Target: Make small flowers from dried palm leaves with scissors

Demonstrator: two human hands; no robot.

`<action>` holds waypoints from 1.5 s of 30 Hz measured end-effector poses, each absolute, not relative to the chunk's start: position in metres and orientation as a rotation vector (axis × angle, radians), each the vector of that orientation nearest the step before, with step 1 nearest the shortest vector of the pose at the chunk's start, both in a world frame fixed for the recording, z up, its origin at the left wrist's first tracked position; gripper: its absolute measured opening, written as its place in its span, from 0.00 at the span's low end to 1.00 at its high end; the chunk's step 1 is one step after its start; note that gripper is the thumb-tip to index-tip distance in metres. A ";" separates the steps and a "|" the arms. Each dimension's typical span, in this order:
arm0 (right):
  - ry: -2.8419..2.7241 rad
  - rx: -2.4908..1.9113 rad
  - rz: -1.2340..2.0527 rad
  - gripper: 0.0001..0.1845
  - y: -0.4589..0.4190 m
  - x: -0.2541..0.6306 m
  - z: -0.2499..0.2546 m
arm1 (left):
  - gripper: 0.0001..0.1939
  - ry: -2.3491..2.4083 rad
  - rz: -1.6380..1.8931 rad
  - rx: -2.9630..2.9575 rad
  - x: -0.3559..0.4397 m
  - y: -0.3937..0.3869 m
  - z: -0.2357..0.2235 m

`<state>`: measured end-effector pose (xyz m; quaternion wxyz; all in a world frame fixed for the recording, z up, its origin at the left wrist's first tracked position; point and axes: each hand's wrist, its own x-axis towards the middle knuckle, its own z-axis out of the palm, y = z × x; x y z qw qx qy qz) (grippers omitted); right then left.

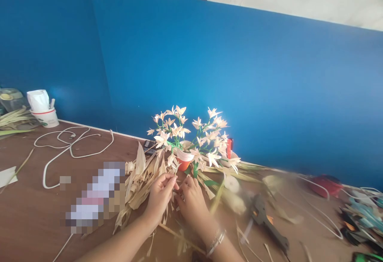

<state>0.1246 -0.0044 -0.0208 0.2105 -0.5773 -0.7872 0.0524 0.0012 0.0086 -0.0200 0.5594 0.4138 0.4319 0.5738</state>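
My left hand and my right hand meet in the middle of the table, fingertips close together. Thumb and fingers of the left are pinched, and the right hand's fingers are curled in beside them. Whatever they hold is too small and hidden to name. Just beyond stands an orange-and-white cup with green stems and pale star-shaped flowers. Dry corn husks lie heaped by my left hand. To the right of my right hand are green strips and a blurred, pale corn-cob-like piece.
A dark glue gun lies at the right. White cables curl across the left side, near a white tub. A calculator sits behind the husks. Clutter fills the far right; a blue panel closes off the back.
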 end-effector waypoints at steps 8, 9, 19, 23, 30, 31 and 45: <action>-2.171 -1.584 0.174 0.10 -0.005 0.122 -0.027 | 0.16 1.017 1.347 0.978 0.002 0.009 -0.019; -2.171 -1.583 0.166 0.10 -0.005 0.123 -0.025 | 0.16 1.017 1.348 0.984 0.002 0.009 -0.019; -2.177 -1.674 0.120 0.09 -0.007 0.122 -0.022 | 0.17 1.029 1.349 0.985 0.001 0.009 -0.017; -1.998 -1.658 0.318 0.09 -0.003 0.126 -0.005 | 0.17 1.013 1.353 0.978 0.001 0.010 -0.020; -1.726 -1.490 0.547 0.11 -0.001 0.138 0.017 | 0.16 1.027 1.294 0.984 0.000 0.008 -0.019; -1.745 -1.447 0.483 0.12 -0.002 0.138 0.019 | 0.16 1.039 1.288 0.989 0.000 0.008 -0.018; -1.931 -1.360 0.026 0.10 -0.007 0.136 0.023 | 0.16 0.964 1.132 0.917 0.006 -0.001 -0.004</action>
